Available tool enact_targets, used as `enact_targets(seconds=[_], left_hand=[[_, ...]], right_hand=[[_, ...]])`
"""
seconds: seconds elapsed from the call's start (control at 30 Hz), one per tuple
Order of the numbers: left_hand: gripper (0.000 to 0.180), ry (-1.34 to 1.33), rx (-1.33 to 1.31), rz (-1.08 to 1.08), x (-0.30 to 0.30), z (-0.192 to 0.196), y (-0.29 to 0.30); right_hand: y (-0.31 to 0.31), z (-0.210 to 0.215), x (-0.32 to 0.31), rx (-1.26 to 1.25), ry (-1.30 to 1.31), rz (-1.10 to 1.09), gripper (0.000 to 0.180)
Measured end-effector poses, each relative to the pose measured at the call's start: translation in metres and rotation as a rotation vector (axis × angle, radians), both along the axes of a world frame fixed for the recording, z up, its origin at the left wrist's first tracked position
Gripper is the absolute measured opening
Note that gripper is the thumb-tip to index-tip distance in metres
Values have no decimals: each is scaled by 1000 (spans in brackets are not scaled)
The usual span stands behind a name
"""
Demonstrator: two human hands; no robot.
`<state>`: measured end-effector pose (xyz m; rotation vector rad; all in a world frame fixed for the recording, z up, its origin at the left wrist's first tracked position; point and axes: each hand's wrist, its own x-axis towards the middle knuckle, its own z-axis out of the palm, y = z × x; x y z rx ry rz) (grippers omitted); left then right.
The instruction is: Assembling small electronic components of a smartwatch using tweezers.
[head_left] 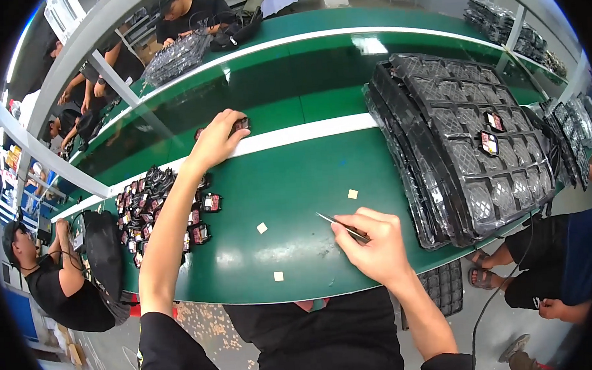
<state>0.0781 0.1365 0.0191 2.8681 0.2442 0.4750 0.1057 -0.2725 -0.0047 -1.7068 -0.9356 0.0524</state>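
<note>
My left hand reaches over the white strip to the sunken green belt. Its thumb and fingers close around a small black module, and part of another dark module shows behind the hand. My right hand pinches a pair of thin metal tweezers, tips pointing left above the green table. Three small pale squares lie around the tweezers: one beyond the tips, one to the left, one nearer me. Beside my left forearm is a heap of black modules with red-and-white faces.
At right stands a tall stack of black plastic trays; two modules sit in the top one. A white strip divides table and belt. Grey frame posts rise at left. Several people work around; one person sits at left.
</note>
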Motion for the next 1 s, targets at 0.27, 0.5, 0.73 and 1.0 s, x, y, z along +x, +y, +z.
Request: enact_targets(seconds=[0.27,0.5,0.73,1.0], left_hand=[[39,12,-93,-485,-36,10,-130],[35,-24,-43,-491,-55,-2,-153],[66,139,-197,-355,-77,13,-135],[55,76,-365,-390,-78,-7,-125]], right_hand=[[0,1,4,-23,-38,-89,14],[1,3,4,-53,0,-88,13],[2,-7,5,-50,16,-96,12],[4,-3,5,-81,19,-65,13]])
